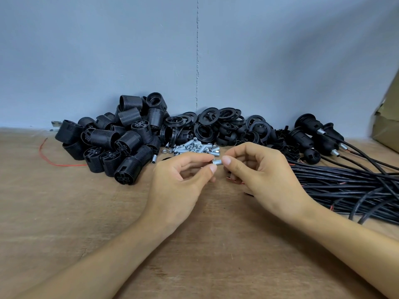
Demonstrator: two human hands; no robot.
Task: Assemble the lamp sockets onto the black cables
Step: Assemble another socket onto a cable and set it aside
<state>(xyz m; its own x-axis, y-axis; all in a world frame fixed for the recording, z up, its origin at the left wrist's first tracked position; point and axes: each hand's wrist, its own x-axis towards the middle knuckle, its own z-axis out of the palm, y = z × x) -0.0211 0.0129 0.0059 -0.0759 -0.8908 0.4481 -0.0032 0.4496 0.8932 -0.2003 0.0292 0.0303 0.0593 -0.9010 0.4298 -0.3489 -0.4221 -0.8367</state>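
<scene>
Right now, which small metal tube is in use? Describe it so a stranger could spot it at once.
On the wooden bench, just in front of the heap of loose silver tubes, the left hand and right hand meet. Pinched between their fingertips is one short silver tube; unlike the others, it is held off the bench.

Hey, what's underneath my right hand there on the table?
Under the right hand a red wire tip and a bit of black cable peek out. The palm covers the rest, so whether the hand holds them cannot be told.
</scene>
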